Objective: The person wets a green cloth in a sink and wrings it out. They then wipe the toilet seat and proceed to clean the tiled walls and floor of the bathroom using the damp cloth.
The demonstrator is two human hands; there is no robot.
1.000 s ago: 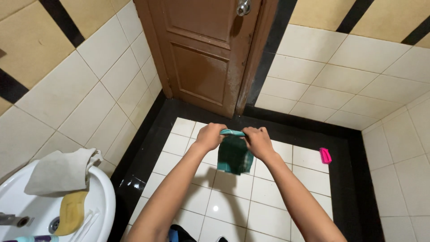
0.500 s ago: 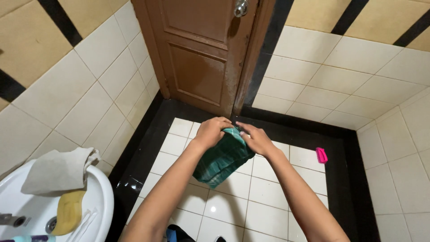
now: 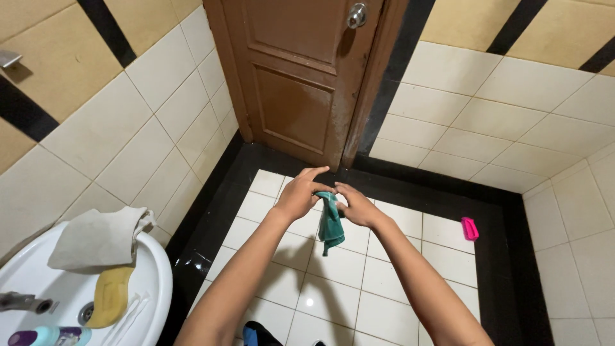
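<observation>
White floor tiles [image 3: 378, 307] with a black border lie below the brown door [image 3: 301, 70]. In front of that door, your left hand [image 3: 300, 192] and right hand [image 3: 355, 206] pinch the teal cloth [image 3: 330, 221] at its top, fingers curled shut; it hangs long-axis vertical, pointing down.

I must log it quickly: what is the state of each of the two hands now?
Left hand: closed on the top of the teal cloth.
Right hand: closed on the same teal cloth.
</observation>
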